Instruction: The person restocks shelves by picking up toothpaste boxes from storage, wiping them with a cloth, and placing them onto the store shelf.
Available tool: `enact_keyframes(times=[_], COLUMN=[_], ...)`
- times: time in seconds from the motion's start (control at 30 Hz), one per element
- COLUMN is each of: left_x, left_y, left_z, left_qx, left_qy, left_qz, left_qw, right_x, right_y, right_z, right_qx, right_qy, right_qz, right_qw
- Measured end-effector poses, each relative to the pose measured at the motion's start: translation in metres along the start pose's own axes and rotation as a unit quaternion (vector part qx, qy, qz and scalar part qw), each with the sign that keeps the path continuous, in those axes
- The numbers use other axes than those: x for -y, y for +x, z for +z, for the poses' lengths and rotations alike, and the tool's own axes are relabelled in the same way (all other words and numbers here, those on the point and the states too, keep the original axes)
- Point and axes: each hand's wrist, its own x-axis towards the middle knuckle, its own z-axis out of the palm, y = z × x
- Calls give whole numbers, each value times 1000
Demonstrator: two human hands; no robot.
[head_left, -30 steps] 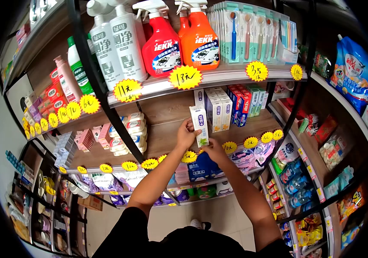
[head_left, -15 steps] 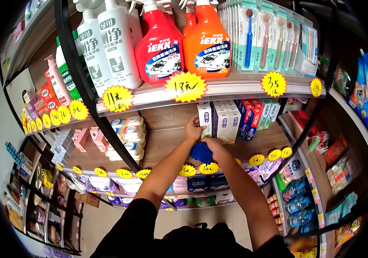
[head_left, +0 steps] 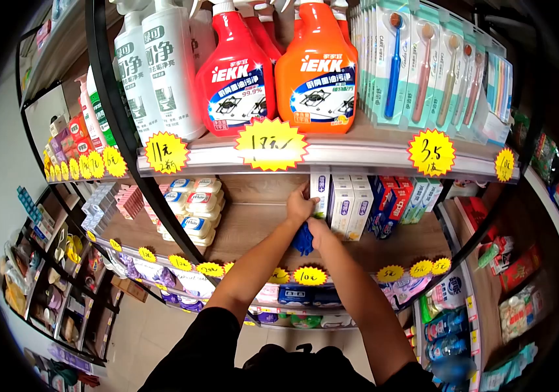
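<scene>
Head view: the box (head_left: 320,188) already stands beside white boxes (head_left: 343,208), left hand (head_left: 301,205) pinching it, unreleased; right hand (head_left: 319,232) bunches blue cloth (head_left: 303,242).

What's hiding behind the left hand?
Part of a white box peeks out beside the left hand, near the brown shelf. The rest is covered by the hand, so I can't see it.
</scene>
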Motion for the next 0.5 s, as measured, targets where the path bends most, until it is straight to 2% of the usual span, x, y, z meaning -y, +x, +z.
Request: enact_keyframes(times=[0.03,0.1,0.23,0.33,0.5], left_x=[4,3,-22,-18,-16], left_y=[6,0,-7,-6,-4], left_z=[1,0,-2,-3,-2], left_qx=[-3,-16,-27,-40,-35], left_qy=[0,35,92,110,134], left_qz=[4,-23,-26,-11,-3], left_qw=[1000,999,995,993,990], right_x=[5,0,-10,-17,-22], right_y=[2,3,32,38,63], right_z=[4,6,-1,4,-6], right_qx=[3,-22,1,-36,-43], right_qy=[-3,-27,-15,-19,-28], right_qz=[-2,-87,-40,-48,-58], right_qw=[1000,996,999,998,997])
